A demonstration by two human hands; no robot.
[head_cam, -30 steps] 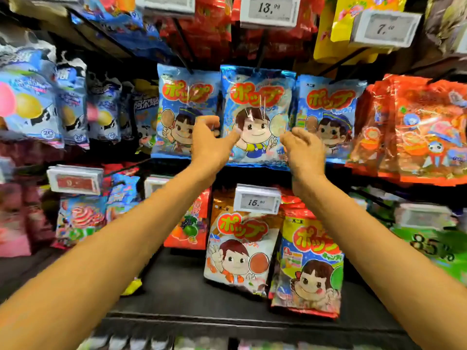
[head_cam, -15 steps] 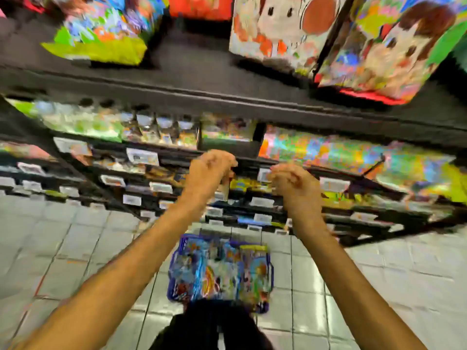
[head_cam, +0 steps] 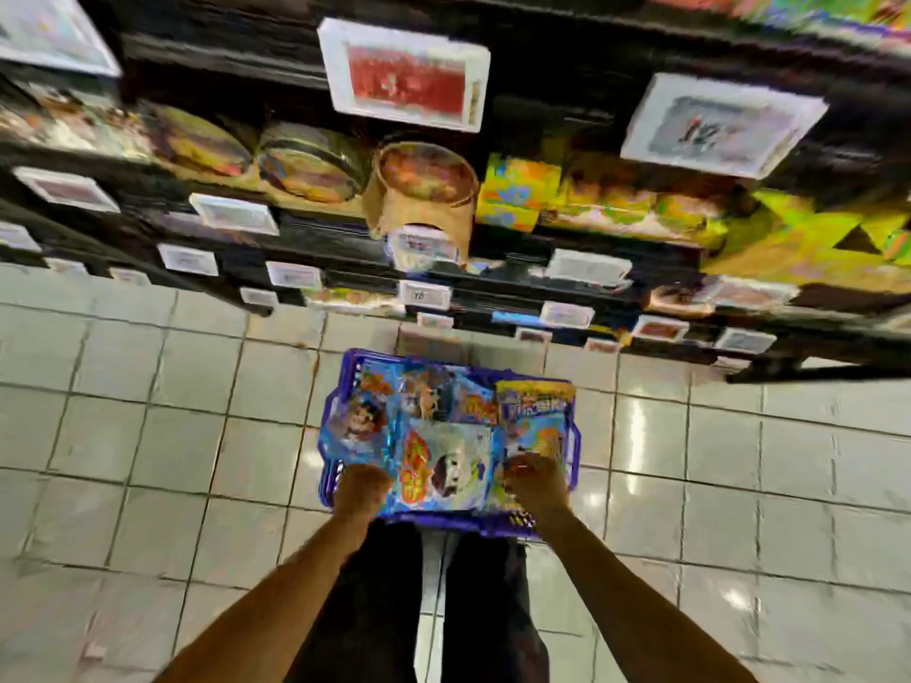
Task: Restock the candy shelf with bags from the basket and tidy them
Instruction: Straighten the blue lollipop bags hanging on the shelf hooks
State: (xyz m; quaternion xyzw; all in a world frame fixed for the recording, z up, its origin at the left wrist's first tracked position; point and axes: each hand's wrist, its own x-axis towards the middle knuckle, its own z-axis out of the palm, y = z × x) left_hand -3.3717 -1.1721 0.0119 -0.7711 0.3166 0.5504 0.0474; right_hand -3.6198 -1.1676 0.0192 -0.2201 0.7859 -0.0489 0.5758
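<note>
The purple plastic basket (head_cam: 349,374) stands on the pale tiled floor (head_cam: 148,436) near the foot of the black shelving (head_cam: 542,66), full of glossy candy bags (head_cam: 453,460) — mostly blue. Both hands are at its near rim: the left hand (head_cam: 362,490) at the left corner, the right hand (head_cam: 535,480) over the right-side bags. Blur hides each grip — I cannot tell whether either holds anything.

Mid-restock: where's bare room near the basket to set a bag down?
Bare floor tiles lie on both sides of the basket. The basket is packed with bags, with the left hand and right hand at its near edge. The shelves behind are crowded.
</note>
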